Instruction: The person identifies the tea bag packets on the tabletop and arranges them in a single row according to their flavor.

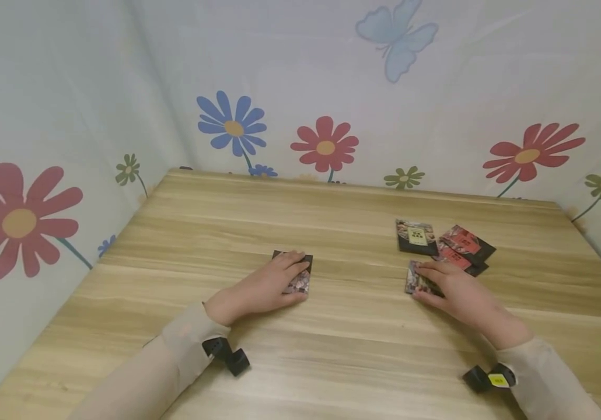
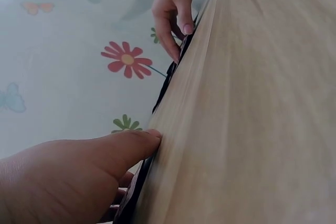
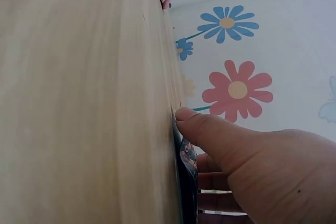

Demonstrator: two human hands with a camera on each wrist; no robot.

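Observation:
A small flat packet (image 1: 300,284), black with a printed picture, lies on the table under my left hand (image 1: 266,287). The fingers rest stretched across its top, and the thumb (image 2: 144,139) lies along the near edge. To the right, my right hand (image 1: 458,289) rests over a second packet (image 1: 412,279) of similar look. Its fingers reach across the top while the thumb (image 3: 191,121) is at the near edge. The right wrist view shows that packet's printed side (image 3: 189,156) slightly bulged. Both hands cover much of their packets.
Behind the right hand lies a black packet with a yellow label (image 1: 417,236). Beside it, packets with red labels (image 1: 463,240) overlap one another. The wooden table (image 1: 227,210) backs onto a flower-printed curtain (image 1: 290,76). Cameras are strapped at both wrists.

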